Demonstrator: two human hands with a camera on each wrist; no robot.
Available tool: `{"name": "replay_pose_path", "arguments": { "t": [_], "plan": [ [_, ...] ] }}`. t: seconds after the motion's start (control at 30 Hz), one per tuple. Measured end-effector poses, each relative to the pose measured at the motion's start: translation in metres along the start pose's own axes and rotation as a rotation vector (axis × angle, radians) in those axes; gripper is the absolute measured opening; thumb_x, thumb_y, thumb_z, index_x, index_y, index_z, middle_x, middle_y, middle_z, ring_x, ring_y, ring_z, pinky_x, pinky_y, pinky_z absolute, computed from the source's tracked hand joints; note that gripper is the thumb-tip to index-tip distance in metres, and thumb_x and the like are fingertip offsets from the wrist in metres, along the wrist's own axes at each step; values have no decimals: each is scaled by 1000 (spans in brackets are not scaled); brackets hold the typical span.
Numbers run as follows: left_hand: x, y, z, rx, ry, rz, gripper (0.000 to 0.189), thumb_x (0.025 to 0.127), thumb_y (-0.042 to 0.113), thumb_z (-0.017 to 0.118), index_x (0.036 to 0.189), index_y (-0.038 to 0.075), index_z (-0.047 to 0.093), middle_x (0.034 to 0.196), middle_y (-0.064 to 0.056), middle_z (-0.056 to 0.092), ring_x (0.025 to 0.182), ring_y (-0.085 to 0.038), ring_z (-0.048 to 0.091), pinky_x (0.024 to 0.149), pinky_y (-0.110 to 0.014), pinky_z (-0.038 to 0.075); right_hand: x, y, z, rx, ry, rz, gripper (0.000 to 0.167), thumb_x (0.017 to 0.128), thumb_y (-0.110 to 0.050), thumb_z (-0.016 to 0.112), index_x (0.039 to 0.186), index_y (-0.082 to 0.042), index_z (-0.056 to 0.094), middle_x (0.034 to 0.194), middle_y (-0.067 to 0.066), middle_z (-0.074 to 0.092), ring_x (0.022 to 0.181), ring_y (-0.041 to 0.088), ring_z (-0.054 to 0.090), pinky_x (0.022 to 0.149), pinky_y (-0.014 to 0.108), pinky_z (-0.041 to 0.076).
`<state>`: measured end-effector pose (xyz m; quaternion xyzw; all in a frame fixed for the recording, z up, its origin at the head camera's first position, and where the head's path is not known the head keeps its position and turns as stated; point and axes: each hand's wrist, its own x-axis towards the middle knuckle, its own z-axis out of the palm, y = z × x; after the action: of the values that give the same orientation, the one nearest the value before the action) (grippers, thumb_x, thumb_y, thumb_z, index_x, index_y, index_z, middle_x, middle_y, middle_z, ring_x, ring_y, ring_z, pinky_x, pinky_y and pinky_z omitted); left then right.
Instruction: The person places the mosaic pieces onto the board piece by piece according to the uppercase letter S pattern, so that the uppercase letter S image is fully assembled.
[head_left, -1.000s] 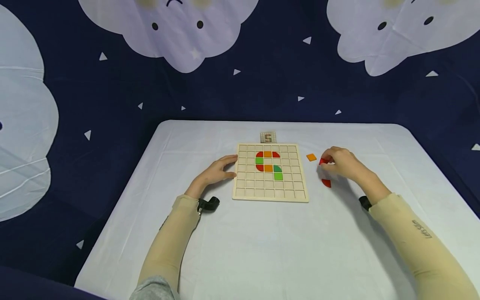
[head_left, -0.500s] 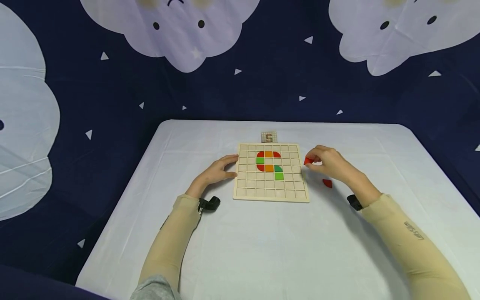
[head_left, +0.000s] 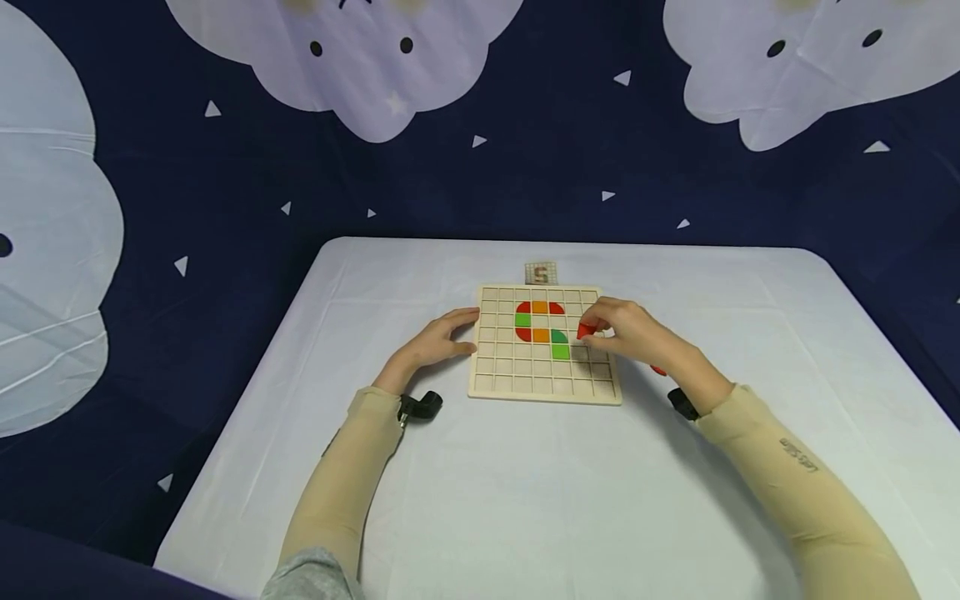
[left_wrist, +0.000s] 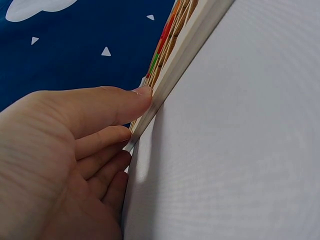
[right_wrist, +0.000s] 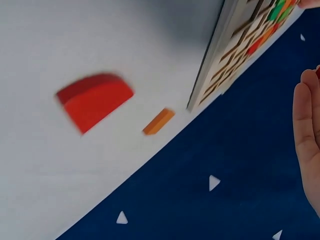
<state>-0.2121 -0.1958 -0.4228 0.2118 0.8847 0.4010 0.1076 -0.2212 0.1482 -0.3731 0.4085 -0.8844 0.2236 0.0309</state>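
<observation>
A square wooden grid board (head_left: 517, 377) lies on the table. Red, orange and green tiles (head_left: 541, 335) in it form a curved shape. At its left edge my left hand (head_left: 429, 343) rests with thumb and fingers extended; in the left wrist view the thumb (left_wrist: 115, 105) touches the board's rim. Over the board's right part, my right hand (head_left: 633, 332) pinches a red tile (head_left: 586, 331) between thumb and fingers, right of the green tiles. Only a sliver of that tile shows in the right wrist view.
A small card (head_left: 541, 272) with an S-like figure lies behind the board. Right of the board are a loose red quarter-round tile (right_wrist: 97, 102), mostly covered by my right arm in the head view, and an orange tile (right_wrist: 159, 121). A white cloth covers the table (head_left: 480, 500).
My right hand has carried the red tile leftward from the table's right side to above the board. The left hand has stayed at the board's edge.
</observation>
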Motion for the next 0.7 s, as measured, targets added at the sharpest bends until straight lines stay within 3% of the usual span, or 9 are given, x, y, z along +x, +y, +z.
{"name": "replay_pose_path", "arguments": {
  "t": [0.27,0.47,0.7],
  "plan": [
    [0,-2,0,-6,0,4,67,86,10,67,144,1,35,151,-11,30,140,-23,21,114,-37,16,5,-12,19,83,-58,-87,14,81,-8,74,93,-3,69,89,2,61,78,16,61,67,29,54],
    [1,-2,0,-7,5,15,66,86,10,67,143,0,36,150,-11,31,139,-24,22,113,-37,17,7,-16,33,18,-114,-125,13,81,-11,74,92,-6,70,88,0,61,74,11,58,65,22,52],
    [2,-5,1,-12,10,21,65,86,9,67,143,0,37,150,-11,31,139,-23,22,113,-36,16,9,-17,40,-52,-158,-119,14,80,-14,76,92,-8,70,89,0,60,74,9,55,66,22,52]
  ]
}}
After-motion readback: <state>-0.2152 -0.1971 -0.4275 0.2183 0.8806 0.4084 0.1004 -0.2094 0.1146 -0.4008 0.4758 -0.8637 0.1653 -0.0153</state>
